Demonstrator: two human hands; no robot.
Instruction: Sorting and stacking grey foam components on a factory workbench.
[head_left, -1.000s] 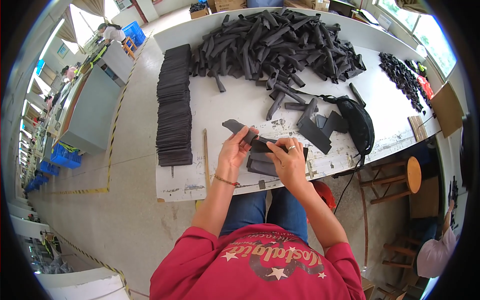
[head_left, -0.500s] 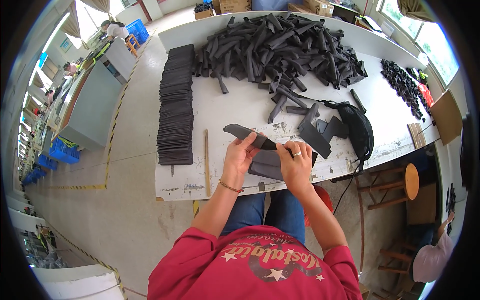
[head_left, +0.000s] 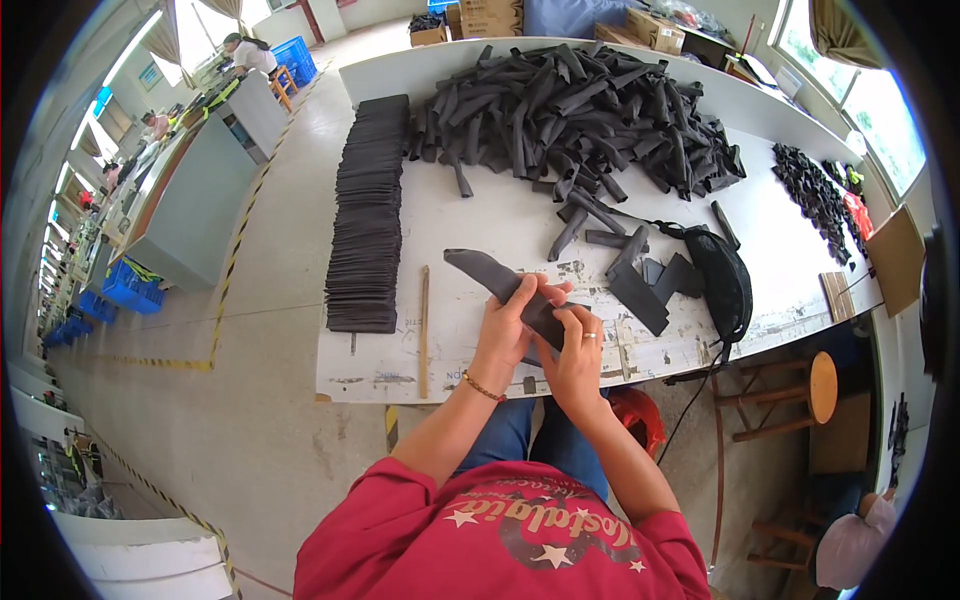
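Observation:
Above the table's front edge, both my hands hold a dark grey fabric tube. Its flattened, bent far end points up and left, past the fingers. My left hand grips it from the left, thumb on top and some fingers reaching beyond it. With fingers and thumb closed, my right hand pinches the tube's near end. Under the hands a sliver of dark material shows; what it belongs to is hidden. Left of them, a thin wooden stick lies on the white table.
A long stack of flat dark pieces stands at the left. Loose dark tubes form a large heap at the back. Flat dark pieces and a black bag with a cord lie right of my hands. A stool stands at right.
My hands have come closer together on the tube, the right one moving left and down. The flat dark piece beneath them is now almost out of sight. The whole view has shifted slightly.

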